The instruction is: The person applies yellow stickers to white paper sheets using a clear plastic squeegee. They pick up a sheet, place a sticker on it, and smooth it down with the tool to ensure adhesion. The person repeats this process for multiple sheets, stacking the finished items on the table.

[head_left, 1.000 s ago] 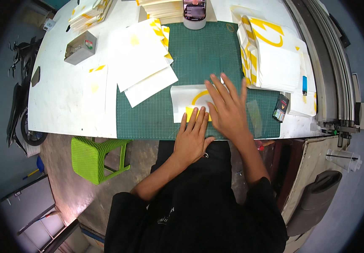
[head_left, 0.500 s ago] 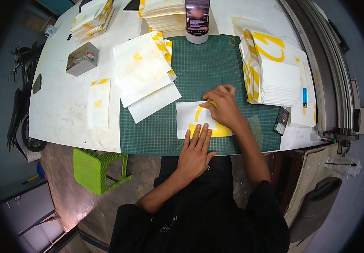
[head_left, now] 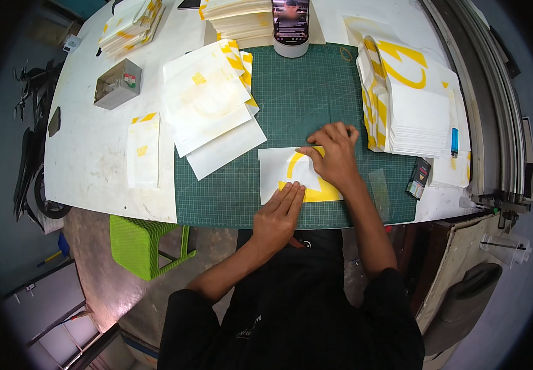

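Observation:
A white paper piece with yellow print [head_left: 271, 176], perhaps a folded sheet or bag, lies on the green cutting mat [head_left: 217, 197] at its front edge. My left hand [head_left: 277, 216] rests on its lower part, fingers stretched out side by side and pressing flat. At the paper's upper right edge, my right hand [head_left: 335, 154] has its fingers curled and its thumb on the paper, gripping that edge. Just left of it, white paper sheets or bags [head_left: 208, 98] with yellow stripes lie fanned over the mat.
A thick stack of white-and-yellow paper [head_left: 417, 117] stands at the right, near a blue lighter [head_left: 454, 142] and a small black box [head_left: 418, 179]. A phone [head_left: 291, 21] stands at the back. Leftward are a grey open box [head_left: 118, 86], a single paper piece [head_left: 143, 154] and a green stool [head_left: 134, 246].
My left hand has slid slightly left and down, its fingers drawn closer together. My right hand has shifted a little to the right along the paper's upper edge.

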Demonstrator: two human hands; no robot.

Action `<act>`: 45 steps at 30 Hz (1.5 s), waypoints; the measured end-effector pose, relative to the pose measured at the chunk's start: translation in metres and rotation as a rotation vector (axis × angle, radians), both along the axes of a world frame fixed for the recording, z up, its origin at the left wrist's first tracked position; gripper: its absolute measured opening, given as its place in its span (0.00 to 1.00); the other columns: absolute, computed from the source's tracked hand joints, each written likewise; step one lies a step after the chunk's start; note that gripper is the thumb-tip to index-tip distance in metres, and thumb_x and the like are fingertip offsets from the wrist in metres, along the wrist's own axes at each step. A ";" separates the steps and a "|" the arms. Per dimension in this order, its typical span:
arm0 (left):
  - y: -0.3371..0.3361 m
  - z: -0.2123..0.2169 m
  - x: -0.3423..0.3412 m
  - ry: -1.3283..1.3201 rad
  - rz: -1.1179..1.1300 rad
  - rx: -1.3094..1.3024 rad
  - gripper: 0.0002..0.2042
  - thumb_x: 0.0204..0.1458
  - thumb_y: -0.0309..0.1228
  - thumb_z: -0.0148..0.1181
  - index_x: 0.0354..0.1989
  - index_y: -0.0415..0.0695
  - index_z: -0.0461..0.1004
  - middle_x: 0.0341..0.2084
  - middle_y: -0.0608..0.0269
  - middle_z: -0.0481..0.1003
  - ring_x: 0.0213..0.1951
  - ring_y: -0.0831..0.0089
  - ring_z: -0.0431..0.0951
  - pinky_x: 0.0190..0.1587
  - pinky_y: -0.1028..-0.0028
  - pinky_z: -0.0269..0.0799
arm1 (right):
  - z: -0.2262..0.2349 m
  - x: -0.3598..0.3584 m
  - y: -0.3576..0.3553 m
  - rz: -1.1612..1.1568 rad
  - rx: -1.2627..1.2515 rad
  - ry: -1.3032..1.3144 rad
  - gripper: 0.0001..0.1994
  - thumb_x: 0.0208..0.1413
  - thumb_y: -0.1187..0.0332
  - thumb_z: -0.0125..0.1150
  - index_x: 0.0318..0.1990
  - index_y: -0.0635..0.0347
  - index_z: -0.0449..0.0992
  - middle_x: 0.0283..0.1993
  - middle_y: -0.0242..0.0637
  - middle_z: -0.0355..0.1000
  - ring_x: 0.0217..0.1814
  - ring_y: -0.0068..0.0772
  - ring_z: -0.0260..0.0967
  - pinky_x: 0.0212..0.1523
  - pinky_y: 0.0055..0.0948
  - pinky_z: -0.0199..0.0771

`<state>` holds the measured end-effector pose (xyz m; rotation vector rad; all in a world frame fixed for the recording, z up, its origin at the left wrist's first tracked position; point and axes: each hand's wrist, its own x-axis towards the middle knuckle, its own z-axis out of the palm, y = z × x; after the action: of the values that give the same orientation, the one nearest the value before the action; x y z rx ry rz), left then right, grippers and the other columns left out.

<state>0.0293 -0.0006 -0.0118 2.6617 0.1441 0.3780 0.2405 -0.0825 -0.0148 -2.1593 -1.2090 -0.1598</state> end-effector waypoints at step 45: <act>0.069 0.004 0.019 0.171 0.005 -0.016 0.46 0.61 0.56 0.60 0.76 0.32 0.53 0.77 0.40 0.52 0.79 0.46 0.48 0.77 0.39 0.35 | 0.004 -0.085 -0.150 -0.808 0.085 0.403 0.15 0.60 0.66 0.71 0.46 0.65 0.74 0.45 0.45 0.74 0.48 0.51 0.70 0.53 0.45 0.68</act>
<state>0.0482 0.0681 -0.0074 2.6759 0.2053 0.1490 0.1559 -0.2325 -0.0106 -2.3332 -0.0694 -0.1014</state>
